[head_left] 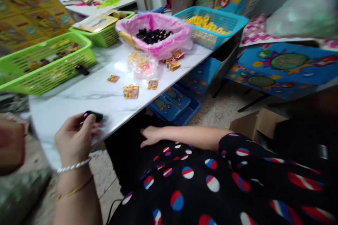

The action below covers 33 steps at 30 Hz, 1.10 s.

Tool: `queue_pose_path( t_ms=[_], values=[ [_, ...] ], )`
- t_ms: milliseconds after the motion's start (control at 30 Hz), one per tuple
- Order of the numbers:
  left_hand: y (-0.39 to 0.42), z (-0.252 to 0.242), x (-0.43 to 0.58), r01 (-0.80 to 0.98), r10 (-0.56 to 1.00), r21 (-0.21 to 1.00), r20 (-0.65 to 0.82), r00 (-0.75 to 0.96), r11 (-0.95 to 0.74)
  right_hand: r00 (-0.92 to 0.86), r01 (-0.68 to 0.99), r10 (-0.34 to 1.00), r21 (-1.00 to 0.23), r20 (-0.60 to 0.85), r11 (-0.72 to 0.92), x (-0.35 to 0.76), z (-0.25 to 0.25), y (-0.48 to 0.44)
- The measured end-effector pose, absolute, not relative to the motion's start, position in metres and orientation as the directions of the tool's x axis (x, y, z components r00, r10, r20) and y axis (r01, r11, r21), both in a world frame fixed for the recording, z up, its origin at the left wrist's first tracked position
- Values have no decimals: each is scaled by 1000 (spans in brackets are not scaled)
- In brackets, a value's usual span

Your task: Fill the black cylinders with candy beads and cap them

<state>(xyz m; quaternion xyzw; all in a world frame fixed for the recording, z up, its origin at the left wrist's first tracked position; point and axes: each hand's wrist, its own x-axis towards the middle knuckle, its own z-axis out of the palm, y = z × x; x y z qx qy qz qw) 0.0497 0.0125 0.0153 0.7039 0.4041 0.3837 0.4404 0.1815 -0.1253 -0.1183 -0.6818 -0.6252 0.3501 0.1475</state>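
My left hand (74,137) rests at the near edge of the white marble-look table (87,93), its fingers curled round a small black piece (93,115). My right hand (151,135) lies lower, below the table edge against my lap, fingers stretched out and holding nothing. Further along the tabletop lie small yellow printed cards (131,91) and a clear bag of them (144,66).
A pink-lined basket of black pieces (155,35) stands mid-table, with a blue basket of yellow pieces (211,24) behind it and green baskets (44,63) on the left. Blue printed boxes (171,102) sit under the table. A cardboard box (257,123) lies on the floor.
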Motion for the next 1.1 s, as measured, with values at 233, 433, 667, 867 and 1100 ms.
queue_pose_path(
  t_ms=[233, 433, 667, 867, 1100],
  values=[
    [16, 6, 47, 225, 880, 925, 185, 437, -306, -289, 812, 778, -573, -558, -110, 180, -148, -149],
    [16, 5, 45, 231, 869, 915, 201, 453, -332, -394, 790, 647, -601, -652, -125, 178, -158, -145],
    [16, 10, 43, 303, 907, 911, 149, 394, -281, -249, 711, 720, -627, -648, -318, 195, -144, -164],
    [18, 7, 43, 356, 922, 889, 157, 354, -288, 73, 616, 870, -664, -488, -424, 217, -103, -221],
    [17, 1, 46, 353, 931, 875, 242, 274, -331, 95, 537, 959, -797, -268, -276, 286, -15, -276]
  ],
)
